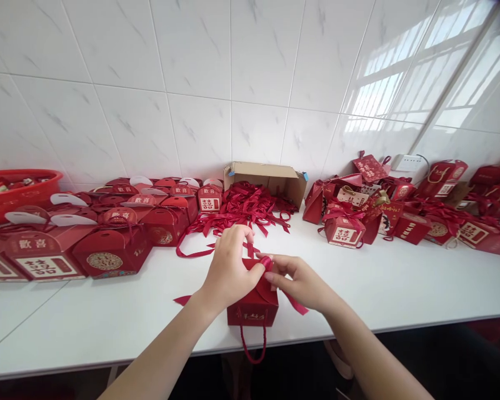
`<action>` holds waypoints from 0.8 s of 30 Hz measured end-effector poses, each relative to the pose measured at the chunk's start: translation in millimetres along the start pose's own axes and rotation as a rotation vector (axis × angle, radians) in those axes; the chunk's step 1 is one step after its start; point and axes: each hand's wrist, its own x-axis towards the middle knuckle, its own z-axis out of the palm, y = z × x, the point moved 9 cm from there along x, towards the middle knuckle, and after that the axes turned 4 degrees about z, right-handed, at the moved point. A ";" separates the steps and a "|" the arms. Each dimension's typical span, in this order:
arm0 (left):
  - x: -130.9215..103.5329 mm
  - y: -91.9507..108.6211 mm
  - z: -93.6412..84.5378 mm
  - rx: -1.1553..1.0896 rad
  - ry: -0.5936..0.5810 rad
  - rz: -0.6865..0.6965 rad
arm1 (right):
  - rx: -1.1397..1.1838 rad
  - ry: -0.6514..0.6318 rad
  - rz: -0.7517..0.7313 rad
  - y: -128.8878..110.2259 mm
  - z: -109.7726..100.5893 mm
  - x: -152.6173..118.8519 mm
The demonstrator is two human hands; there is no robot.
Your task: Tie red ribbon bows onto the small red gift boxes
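A small dark red gift box with gold lettering stands near the front edge of the table, its red cord handle hanging over that edge. Above the top of the box, my left hand pinches a glossy red ribbon. From the right, my right hand grips the same ribbon with thumb and fingers, close to the left thumb. One ribbon end sticks out below the right hand, another to the left of the box. Both hands partly cover the lid.
Several red gift boxes stand in rows on the left, beside a red plastic basin. Loose red ribbons spill from a cardboard box against the tiled wall. More decorated red boxes crowd the right side of the white table.
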 end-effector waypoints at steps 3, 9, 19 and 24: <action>-1.6 -9.0 0.0 -0.015 -0.034 -0.068 | 0.028 0.142 -0.006 5.3 6.2 6.2; -21.8 -51.3 7.7 -0.281 -0.335 -0.288 | -0.013 0.363 -0.086 9.1 -2.7 2.8; -64.6 -87.7 47.7 -0.640 -0.400 -0.746 | 0.184 0.201 -0.107 11.2 7.1 6.5; -66.3 -85.7 46.7 -0.573 -0.461 -0.748 | 0.216 0.122 -0.106 5.5 12.4 7.4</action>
